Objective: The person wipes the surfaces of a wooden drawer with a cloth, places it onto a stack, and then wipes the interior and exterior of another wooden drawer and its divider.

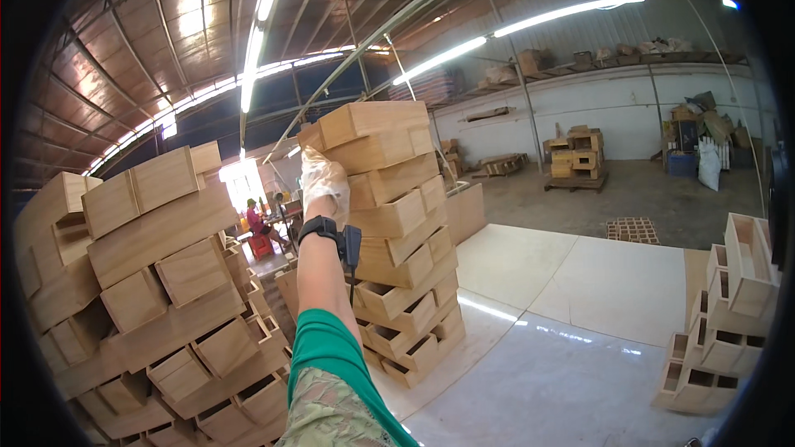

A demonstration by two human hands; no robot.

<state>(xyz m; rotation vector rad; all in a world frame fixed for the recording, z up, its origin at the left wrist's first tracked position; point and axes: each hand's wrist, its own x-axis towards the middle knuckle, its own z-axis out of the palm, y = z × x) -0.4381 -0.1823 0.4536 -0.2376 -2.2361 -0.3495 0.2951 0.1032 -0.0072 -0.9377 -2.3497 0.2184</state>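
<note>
My left hand (325,182), in a pale, thin glove, is raised against the left side of a tall stack of wooden boxes (397,261). Its fingers close round the left end of the upper boxes, near the top wooden box (373,122); the fingertips are partly hidden. A black device (331,236) is strapped on that wrist, and a green sleeve covers the arm above it. My right hand is out of view. The stacked boxes are plain, light wood, laid crosswise in layers, several with open hollows showing.
A bigger pile of wooden boxes (166,281) rises close on the left. Another stack (720,323) stands at the right edge. Pale sheets (571,306) cover the floor between. Farther back are a loaded pallet (575,161), sacks (710,161), and a seated person (255,219).
</note>
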